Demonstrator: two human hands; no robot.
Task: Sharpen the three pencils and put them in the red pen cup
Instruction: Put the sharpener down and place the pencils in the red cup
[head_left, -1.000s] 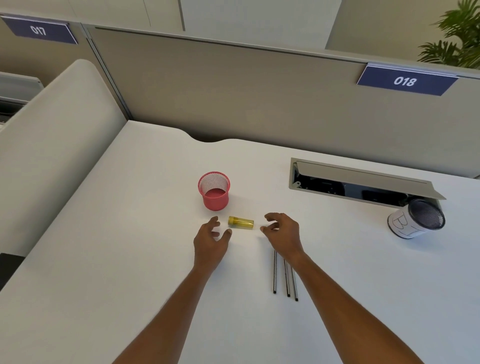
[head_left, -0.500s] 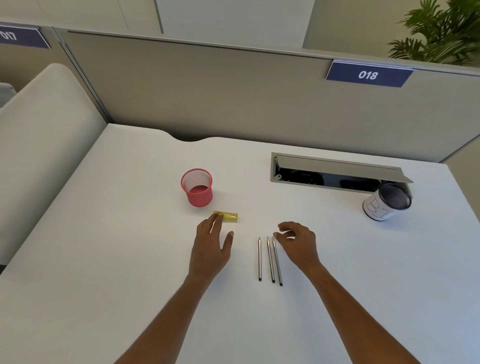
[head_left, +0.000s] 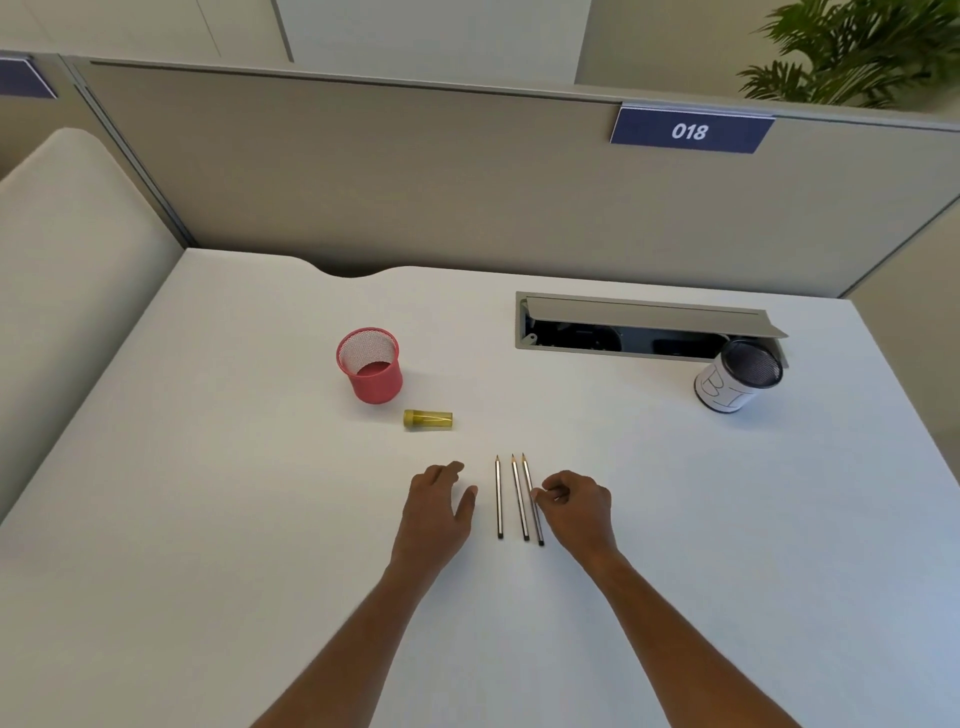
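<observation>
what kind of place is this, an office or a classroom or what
Most likely an open-plan office cubicle: a white desk walled by a beige partition, a numbered sign reading 018, and a cable hatch set into the desktop.

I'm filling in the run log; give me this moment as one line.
stage: pickup | right hand: fingers at rightmost pencil | left hand: open, empty | yellow sharpener: untouched | red pen cup: empty

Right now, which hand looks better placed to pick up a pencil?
The right hand, probably: its curled fingertips are at the nearest pencil. The left hand lies flat beside the pencils, touching none, and sits closer to the yellow sharpener.
</observation>
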